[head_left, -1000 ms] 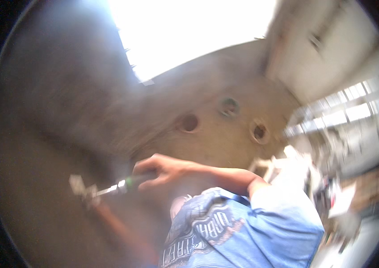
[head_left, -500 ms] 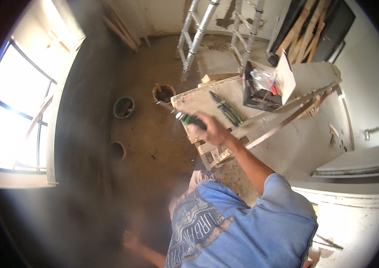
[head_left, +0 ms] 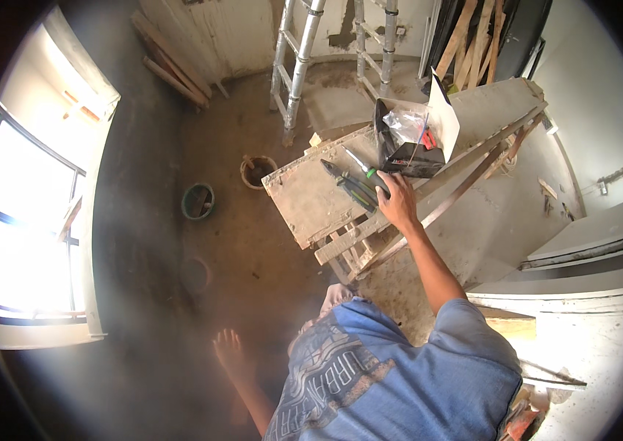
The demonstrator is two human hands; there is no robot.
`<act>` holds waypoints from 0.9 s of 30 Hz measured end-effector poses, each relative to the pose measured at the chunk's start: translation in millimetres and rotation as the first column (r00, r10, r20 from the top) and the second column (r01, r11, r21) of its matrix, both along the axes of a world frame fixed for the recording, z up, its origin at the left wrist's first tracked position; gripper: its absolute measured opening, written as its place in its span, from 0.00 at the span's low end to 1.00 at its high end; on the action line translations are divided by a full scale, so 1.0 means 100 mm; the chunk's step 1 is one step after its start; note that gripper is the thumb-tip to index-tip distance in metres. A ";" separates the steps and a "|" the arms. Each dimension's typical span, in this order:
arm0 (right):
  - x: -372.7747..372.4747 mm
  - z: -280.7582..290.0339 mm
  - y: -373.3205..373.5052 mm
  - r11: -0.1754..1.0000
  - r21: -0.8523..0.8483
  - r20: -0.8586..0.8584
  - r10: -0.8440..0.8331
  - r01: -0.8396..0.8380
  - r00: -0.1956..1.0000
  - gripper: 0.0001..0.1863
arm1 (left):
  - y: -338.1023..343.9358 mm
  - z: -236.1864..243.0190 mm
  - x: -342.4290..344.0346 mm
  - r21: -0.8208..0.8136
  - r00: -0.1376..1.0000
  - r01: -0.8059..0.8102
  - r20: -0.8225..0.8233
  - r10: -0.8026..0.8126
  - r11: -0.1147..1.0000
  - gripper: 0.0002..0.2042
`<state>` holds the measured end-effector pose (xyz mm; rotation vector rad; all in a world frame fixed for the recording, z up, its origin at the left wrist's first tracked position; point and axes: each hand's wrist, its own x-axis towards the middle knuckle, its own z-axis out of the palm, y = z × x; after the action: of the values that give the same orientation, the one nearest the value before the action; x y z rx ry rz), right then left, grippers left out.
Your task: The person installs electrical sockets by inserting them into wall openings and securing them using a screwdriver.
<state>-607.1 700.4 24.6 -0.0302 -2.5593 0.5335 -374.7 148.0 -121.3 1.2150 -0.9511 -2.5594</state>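
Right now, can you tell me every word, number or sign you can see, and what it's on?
Blue shirt: big pale letters on a dark printed patch; partly lost in folds, and I won't copy printed words.
Black box: small marks on its near side, too small to read.
Screwdriver at the right hand: no lettering I can make out.
Pliers: none I can make out either.

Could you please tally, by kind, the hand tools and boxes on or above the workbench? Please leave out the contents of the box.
Screwdriver, in the right hand: 1
Pliers: 1
Open box: 1
Total: 3
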 end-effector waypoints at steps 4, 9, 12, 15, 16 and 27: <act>-0.27 0.06 -0.20 0.997 -0.016 -0.090 0.073 -0.074 0.993 0.16 | -0.06 -0.28 0.30 0.155 0.993 -0.112 0.040 0.107 0.982 0.26; -0.39 0.24 -0.84 0.944 -0.258 -0.099 0.185 -0.205 0.978 0.14 | 0.02 -0.35 0.70 0.053 0.990 -0.123 -0.058 0.126 0.991 0.22; -0.38 0.25 -1.58 0.828 -0.278 -0.139 0.467 -0.487 0.873 0.14 | -0.07 -0.01 0.78 -0.018 0.910 -0.365 0.204 0.361 0.931 0.20; -0.19 0.05 -2.58 0.625 -0.465 0.008 0.711 -0.626 0.704 0.12 | -0.12 -0.20 1.31 -0.093 0.784 -0.576 0.217 0.581 0.812 0.17; -0.04 0.13 -3.02 0.539 -0.504 0.070 0.804 -0.675 0.591 0.11 | -0.11 -0.26 1.53 -0.095 0.703 -0.676 0.212 0.679 0.731 0.16; 2.28 0.42 -7.12 -0.612 -0.521 0.123 0.635 -0.594 -0.763 0.14 | -0.58 0.28 3.15 -0.380 -0.026 -0.923 -0.079 0.997 -0.054 0.37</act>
<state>-379.4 -12.0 66.8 3.2084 -1.6393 1.3707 -59.8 89.8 -93.0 1.3047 -0.1716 -0.9586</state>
